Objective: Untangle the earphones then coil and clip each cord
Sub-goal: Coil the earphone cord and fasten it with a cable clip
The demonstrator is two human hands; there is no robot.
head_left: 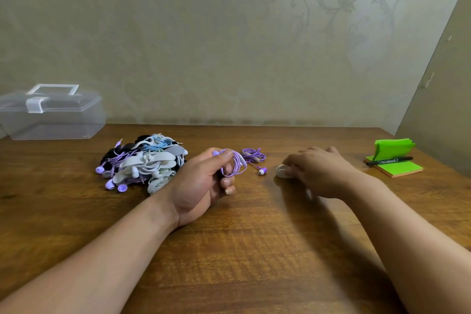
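Head view: left hand (201,183) curled tight round a coil of purple earphones (233,164), low over the wooden table (254,250). Beside it, right hand (318,173) palm down and blurred, fingertips (293,162) at a white clip (281,171); hold on it impossible to tell. Just beyond, a second purple pair (253,156) lying loose. Further left, a heap of bundled earphones (142,163). Far right, black marker (388,161) across green sticky notes (402,169). Back left, clear plastic box (51,120).

no legible text, marker (389,161) print unreadable
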